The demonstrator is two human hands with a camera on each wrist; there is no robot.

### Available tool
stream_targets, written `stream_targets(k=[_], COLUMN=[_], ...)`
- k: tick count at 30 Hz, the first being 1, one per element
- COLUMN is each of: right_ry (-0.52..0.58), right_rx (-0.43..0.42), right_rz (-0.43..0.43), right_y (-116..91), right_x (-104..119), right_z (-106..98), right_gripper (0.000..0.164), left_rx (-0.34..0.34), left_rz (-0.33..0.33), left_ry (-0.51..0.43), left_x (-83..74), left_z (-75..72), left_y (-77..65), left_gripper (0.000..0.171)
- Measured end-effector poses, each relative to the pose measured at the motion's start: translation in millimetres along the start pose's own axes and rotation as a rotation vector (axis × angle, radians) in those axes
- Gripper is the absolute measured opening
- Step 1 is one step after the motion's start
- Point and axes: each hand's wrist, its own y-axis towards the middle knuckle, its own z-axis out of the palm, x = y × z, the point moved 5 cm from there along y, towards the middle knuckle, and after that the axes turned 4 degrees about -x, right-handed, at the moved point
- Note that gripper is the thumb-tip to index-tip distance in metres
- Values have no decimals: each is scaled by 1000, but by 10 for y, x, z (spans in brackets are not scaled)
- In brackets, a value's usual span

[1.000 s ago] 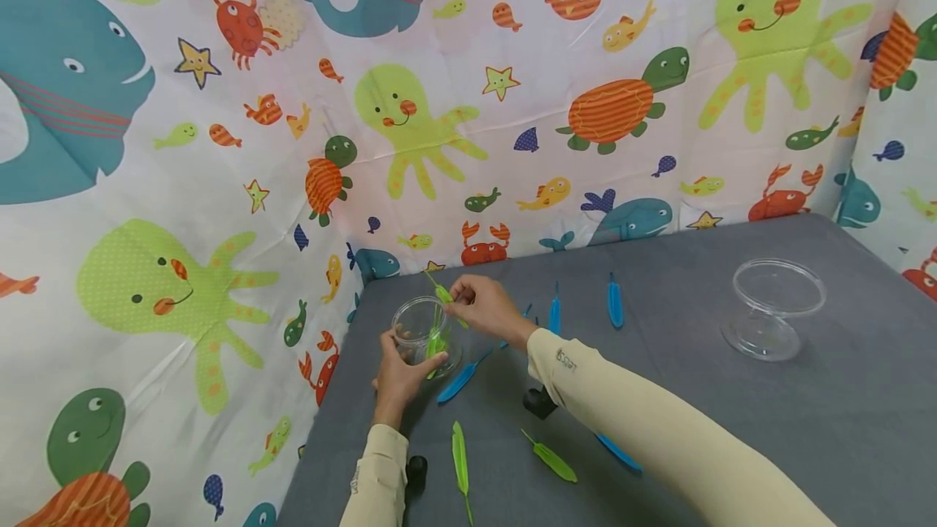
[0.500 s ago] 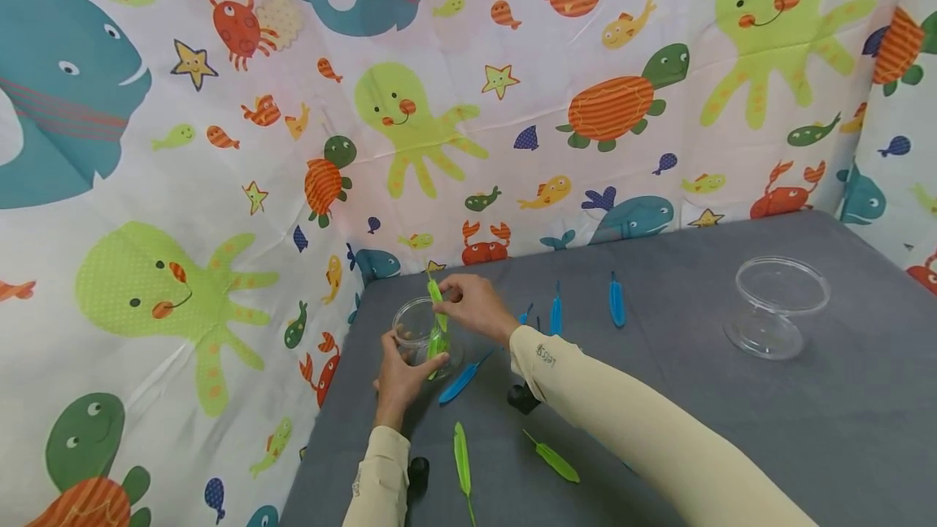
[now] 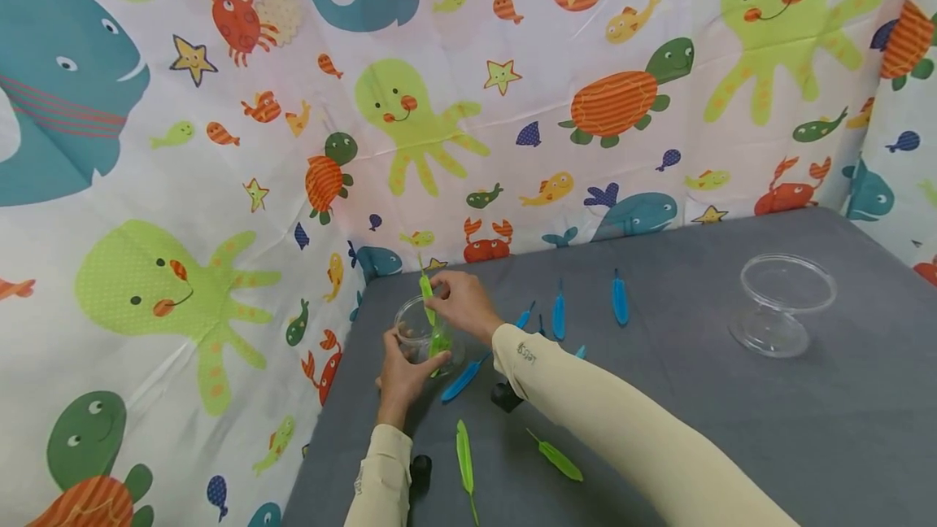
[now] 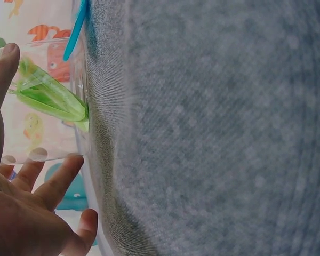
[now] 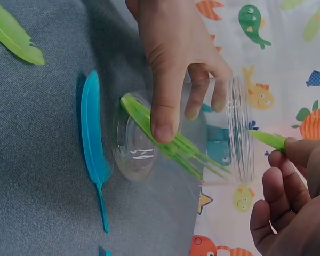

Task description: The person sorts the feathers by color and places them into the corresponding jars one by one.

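My left hand (image 3: pixel 403 376) grips a clear jar (image 5: pixel 240 128), thumb on the near side and fingers round the far side. Inside the jar several green feathers (image 5: pixel 176 149) lean together, also visible through the wall in the left wrist view. Thumb and fingertips of my right hand (image 3: pixel 466 306) pinch another green feather (image 3: pixel 427 291). It stands nearly upright at the jar's mouth, its quill end pointing up and its vane tip toward the opening. Close beside the jar, a blue feather (image 5: pixel 92 128) lies on the grey tabletop.
Two green feathers (image 3: pixel 465 455) (image 3: pixel 560 460) lie nearer the front. Several more blue feathers, such as one blue feather (image 3: pixel 620 302), lie behind and around the right forearm. A clear footed bowl (image 3: pixel 772 340) stands at the right. A printed sea-animal curtain (image 3: pixel 527 104) rises behind the table.
My right hand has moved left with the green feather, bringing it over the jar's mouth and turning it more upright. The left hand keeps its grip on the jar.
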Motion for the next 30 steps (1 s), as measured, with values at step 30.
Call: stream_targets(k=[30], right_ry=[-33], right_rx=[28], right_rz=[-6], right_y=[-43], right_x=[-73], right_z=[-64], right_gripper=[30], left_rx=[3], left_rz=[15], left_ry=[13], left_x=[12], left_z=[-21], left_y=[11], left_gripper=[101])
